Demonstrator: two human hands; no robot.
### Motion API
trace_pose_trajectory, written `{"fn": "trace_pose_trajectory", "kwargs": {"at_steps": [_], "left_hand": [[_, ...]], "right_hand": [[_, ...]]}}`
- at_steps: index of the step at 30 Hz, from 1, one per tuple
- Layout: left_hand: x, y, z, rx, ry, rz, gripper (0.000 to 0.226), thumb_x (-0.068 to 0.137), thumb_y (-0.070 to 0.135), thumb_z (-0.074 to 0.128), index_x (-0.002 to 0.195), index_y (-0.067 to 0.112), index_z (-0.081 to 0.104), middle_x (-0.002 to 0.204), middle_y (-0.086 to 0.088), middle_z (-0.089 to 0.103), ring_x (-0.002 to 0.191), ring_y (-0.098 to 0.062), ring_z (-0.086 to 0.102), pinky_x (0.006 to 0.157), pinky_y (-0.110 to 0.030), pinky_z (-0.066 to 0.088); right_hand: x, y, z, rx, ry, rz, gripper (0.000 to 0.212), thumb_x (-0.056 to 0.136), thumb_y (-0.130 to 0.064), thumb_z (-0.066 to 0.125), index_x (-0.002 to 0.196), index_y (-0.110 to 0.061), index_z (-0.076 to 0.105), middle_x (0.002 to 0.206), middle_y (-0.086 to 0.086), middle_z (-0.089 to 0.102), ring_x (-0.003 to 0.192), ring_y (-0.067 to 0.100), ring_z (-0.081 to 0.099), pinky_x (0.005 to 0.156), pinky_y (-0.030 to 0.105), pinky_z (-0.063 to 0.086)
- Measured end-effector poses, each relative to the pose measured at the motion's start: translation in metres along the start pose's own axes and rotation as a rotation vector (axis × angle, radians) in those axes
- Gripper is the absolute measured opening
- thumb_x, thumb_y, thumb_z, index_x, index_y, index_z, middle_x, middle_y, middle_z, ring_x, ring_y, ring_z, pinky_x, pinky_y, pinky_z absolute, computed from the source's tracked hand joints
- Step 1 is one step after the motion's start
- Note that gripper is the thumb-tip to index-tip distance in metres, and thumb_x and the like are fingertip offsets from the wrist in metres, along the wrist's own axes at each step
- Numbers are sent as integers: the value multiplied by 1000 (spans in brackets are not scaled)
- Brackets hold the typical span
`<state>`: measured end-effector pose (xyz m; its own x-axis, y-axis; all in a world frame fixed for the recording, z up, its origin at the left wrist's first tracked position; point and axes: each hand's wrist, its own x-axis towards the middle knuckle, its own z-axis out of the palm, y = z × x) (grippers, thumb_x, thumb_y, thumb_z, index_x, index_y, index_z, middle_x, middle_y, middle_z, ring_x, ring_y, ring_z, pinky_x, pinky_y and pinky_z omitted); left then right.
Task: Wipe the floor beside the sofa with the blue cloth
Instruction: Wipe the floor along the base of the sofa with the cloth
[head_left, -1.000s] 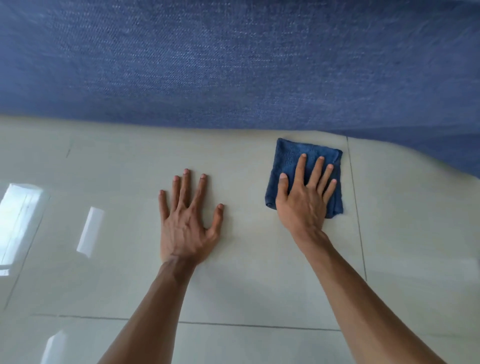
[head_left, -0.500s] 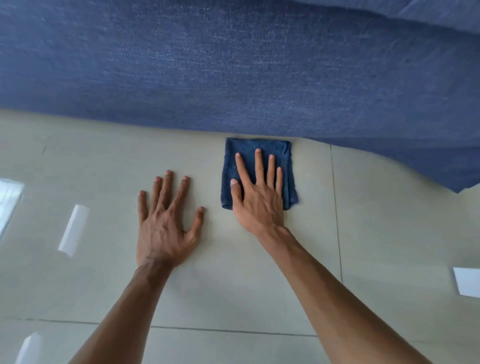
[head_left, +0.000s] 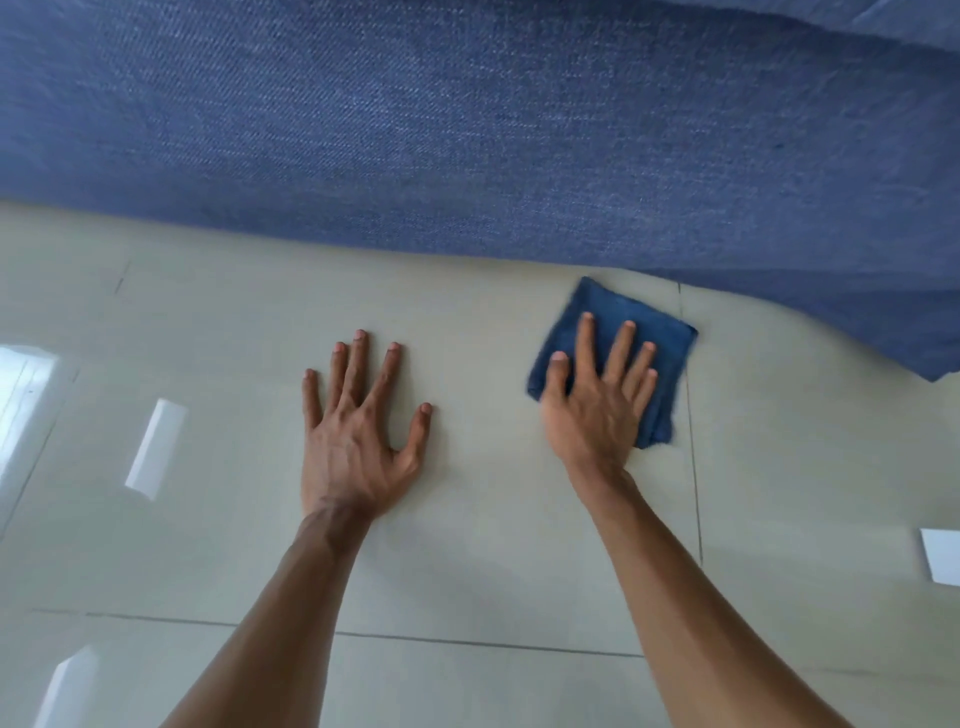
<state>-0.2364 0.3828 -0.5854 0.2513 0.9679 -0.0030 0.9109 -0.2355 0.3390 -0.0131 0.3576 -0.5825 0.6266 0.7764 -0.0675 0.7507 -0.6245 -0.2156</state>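
A folded blue cloth lies flat on the pale tiled floor, just in front of the blue sofa's lower edge. My right hand presses down on the cloth with spread fingers and covers its near left part; the hand looks slightly blurred. My left hand rests flat on the bare tile to the left of the cloth, fingers apart, holding nothing.
The sofa's fabric front fills the whole top of the view, and its corner ends at the right. Dark grout lines cross the glossy tiles. Bright window reflections show on the floor at left, and another at the right edge.
My right hand slid the cloth left along the sofa edge, then back to the right near the grout line. My left hand stayed planted on the tile.
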Motion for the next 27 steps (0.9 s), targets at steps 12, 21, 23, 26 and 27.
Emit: {"fn": "trace_pose_trajectory", "kwargs": {"at_steps": [12, 21, 23, 26, 27], "left_hand": [[0, -3, 2, 6, 1, 0, 70, 95, 59, 38, 158, 32, 24, 169, -3, 11, 156, -26, 10, 126, -49, 5], [1, -2, 3, 4, 1, -8, 68, 95, 57, 37, 158, 33, 23, 169, -1, 12, 156, -24, 10, 126, -48, 5], [0, -2, 1, -1, -8, -9, 68, 96, 56, 37, 158, 34, 22, 169, -1, 11, 156, -24, 9, 126, -48, 5], [1, -2, 2, -13, -9, -4, 68, 95, 55, 38, 158, 33, 23, 169, -2, 11, 156, -24, 10, 126, -49, 5], [1, -2, 2, -11, -7, -2, 68, 95, 55, 38, 158, 33, 24, 169, -2, 11, 156, -24, 10, 126, -49, 5]], "right_hand": [[-6, 65, -12, -38, -4, -120, 59, 101, -54, 24, 158, -39, 19, 170, 4, 9, 156, 29, 8, 126, 50, 8], [-35, -38, 13, -1, -74, -363, 60, 101, -52, 30, 158, -38, 21, 170, 7, 8, 156, 34, 5, 126, 50, 3], [-30, -14, 4, -16, -96, -448, 59, 101, -53, 28, 158, -40, 20, 170, 3, 9, 156, 29, 7, 126, 49, 5], [-18, 43, -11, -80, -72, -354, 60, 100, -56, 21, 158, -42, 15, 170, -1, 8, 157, 25, 7, 126, 50, 7], [-16, 57, -15, -88, -64, -264, 60, 100, -57, 20, 158, -42, 14, 170, -1, 7, 157, 25, 7, 126, 51, 7]]}}
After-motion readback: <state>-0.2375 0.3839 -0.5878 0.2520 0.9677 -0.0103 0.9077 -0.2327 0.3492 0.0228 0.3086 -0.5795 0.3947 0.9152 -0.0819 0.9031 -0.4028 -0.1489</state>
